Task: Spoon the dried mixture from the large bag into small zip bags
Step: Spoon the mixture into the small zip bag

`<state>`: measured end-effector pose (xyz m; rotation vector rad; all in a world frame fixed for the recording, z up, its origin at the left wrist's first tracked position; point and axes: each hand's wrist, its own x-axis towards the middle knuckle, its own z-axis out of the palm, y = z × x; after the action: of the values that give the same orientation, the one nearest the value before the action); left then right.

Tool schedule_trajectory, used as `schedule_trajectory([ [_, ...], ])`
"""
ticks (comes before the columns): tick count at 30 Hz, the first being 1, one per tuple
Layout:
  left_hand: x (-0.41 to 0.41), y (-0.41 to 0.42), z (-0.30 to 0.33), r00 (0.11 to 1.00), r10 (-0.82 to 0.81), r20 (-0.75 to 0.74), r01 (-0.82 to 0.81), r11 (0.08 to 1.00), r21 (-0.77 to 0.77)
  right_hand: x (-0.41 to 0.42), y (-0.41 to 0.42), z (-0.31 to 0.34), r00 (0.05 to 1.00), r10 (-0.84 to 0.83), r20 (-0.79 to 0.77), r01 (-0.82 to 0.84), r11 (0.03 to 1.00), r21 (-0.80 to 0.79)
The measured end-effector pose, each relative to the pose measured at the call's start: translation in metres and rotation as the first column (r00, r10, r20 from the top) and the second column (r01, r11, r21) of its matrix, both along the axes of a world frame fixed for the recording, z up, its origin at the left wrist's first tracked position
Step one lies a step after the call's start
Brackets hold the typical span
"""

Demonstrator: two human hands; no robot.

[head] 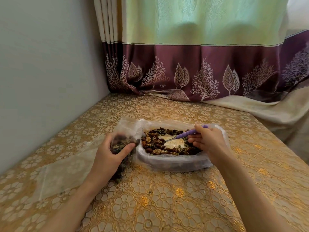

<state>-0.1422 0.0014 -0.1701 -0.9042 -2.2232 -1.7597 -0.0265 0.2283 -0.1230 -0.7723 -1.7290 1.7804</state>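
Sitting at a table [167,206] covered in a gold flowered cloth, a person is dipping a spoon [184,134] with a purple handle into a large bag [173,162] lying open in the middle of the table. The right hand [207,139] is pinching the handle, bowl down among the dried mixture [155,144] of nuts and fruit. The left hand [108,156] is curling round a small zip bag [124,144], already part full, just left of the large one. Both bags look thin, soft and slippery, likely to sag, so the small one probably needs holding near its mouth. More flat clear bags [63,174] are lying further left.
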Motion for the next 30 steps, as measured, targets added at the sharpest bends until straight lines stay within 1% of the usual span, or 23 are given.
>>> schedule_trajectory([
  [3, -0.001, 0.001, -0.001, 1.000, 0.002, -0.001, -0.002, 1.000, -0.022, 0.002, 0.000, 0.001, 0.999, -0.046, -0.011, 0.045, 0.997, -0.061],
  [14, 0.001, 0.001, 0.000, 0.998, -0.014, 0.058, 0.020, 0.995, -0.097, 0.005, 0.000, 0.008, 0.986, -0.110, -0.127, 0.093, 0.987, -0.133],
  [18, 0.000, 0.000, -0.002, 0.998, -0.015, 0.055, 0.021, 0.993, -0.113, 0.005, -0.004, 0.020, 0.973, -0.090, -0.213, 0.063, 0.989, -0.132],
  [21, -0.001, 0.001, -0.002, 0.999, -0.013, 0.051, 0.020, 0.992, -0.123, 0.008, -0.011, 0.033, 0.959, -0.039, -0.282, -0.003, 0.989, -0.146],
  [25, -0.001, 0.001, -0.003, 0.998, -0.031, 0.056, 0.038, 0.993, -0.115, 0.010, -0.031, 0.044, 0.941, 0.036, -0.338, -0.074, 0.992, -0.101],
  [27, -0.001, 0.001, -0.003, 0.998, -0.035, 0.058, 0.041, 0.993, -0.110, 0.008, -0.044, 0.045, 0.932, 0.089, -0.352, -0.109, 0.993, -0.036],
  [30, -0.002, 0.000, -0.004, 0.997, -0.035, 0.063, 0.041, 0.994, -0.099, 0.005, -0.062, 0.044, 0.910, 0.203, -0.361, -0.177, 0.979, 0.105],
])
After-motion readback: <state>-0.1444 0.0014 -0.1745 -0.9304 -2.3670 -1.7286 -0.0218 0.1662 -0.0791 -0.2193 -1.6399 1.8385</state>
